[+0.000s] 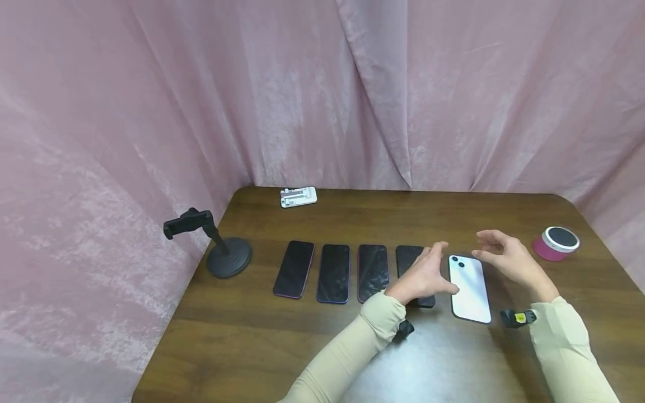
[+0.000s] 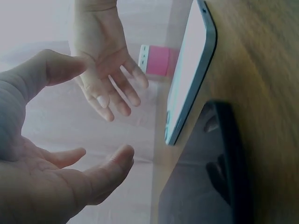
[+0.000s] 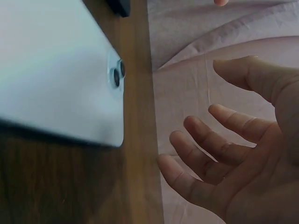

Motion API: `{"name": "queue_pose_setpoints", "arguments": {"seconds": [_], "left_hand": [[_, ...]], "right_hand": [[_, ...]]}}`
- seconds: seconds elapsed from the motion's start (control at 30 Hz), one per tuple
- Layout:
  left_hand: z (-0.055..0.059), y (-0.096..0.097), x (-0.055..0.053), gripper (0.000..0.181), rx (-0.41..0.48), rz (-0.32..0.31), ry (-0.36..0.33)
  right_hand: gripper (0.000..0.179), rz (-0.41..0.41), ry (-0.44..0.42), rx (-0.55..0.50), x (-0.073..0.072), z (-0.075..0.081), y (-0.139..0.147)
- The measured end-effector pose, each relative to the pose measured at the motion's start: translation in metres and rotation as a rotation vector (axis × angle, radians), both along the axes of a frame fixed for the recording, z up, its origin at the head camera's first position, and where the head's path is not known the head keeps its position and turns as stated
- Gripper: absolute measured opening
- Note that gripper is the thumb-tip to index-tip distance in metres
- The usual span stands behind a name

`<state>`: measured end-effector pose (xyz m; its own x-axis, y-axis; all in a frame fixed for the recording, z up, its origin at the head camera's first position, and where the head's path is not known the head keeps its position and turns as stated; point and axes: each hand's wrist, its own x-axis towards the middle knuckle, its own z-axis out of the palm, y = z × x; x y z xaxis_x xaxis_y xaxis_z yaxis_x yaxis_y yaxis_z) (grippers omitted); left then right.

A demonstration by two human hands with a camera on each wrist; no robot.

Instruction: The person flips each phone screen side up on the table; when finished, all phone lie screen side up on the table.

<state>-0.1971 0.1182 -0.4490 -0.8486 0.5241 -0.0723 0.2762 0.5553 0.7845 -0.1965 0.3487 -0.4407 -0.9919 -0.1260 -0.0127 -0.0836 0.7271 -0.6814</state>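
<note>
A white smartphone [image 1: 470, 288] lies back side up on the table, its two camera lenses [image 3: 117, 74] at the far end. My left hand [image 1: 425, 275] hovers just left of it, fingers spread and holding nothing. That hand partly covers a black smartphone [image 1: 407, 257], the rightmost in a row of dark phones. To the right of the white phone my right hand [image 1: 506, 260] is raised over the table, fingers relaxed and apart. In the left wrist view the palms face each other, with the white phone [image 2: 189, 70] beyond them.
Three more dark smartphones [image 1: 294, 269] lie side by side leftward, screens up. A black phone stand [image 1: 229, 257] is at the left edge. A small white device [image 1: 298, 197] lies at the back edge. A pink and white round object [image 1: 555, 243] stands at the right, before pink curtains [image 1: 322, 95].
</note>
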Motion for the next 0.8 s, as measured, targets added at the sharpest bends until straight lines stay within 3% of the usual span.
{"name": "queue_pose_setpoints", "arguments": {"seconds": [0.3,0.47,0.8], "left_hand": [[-0.006,0.011,0.006,0.092,-0.046,0.021,0.008],[-0.009,0.023,0.012,0.093,-0.114,0.045,0.039],[-0.016,0.035,0.026,0.096,-0.269,0.004,0.099]], "right_hand": [[0.063,0.039,-0.05,0.031,-0.002,-0.01,0.005],[0.069,0.066,-0.071,0.077,-0.003,-0.017,0.011],[0.075,0.101,-0.09,0.105,0.001,-0.025,0.017]]}}
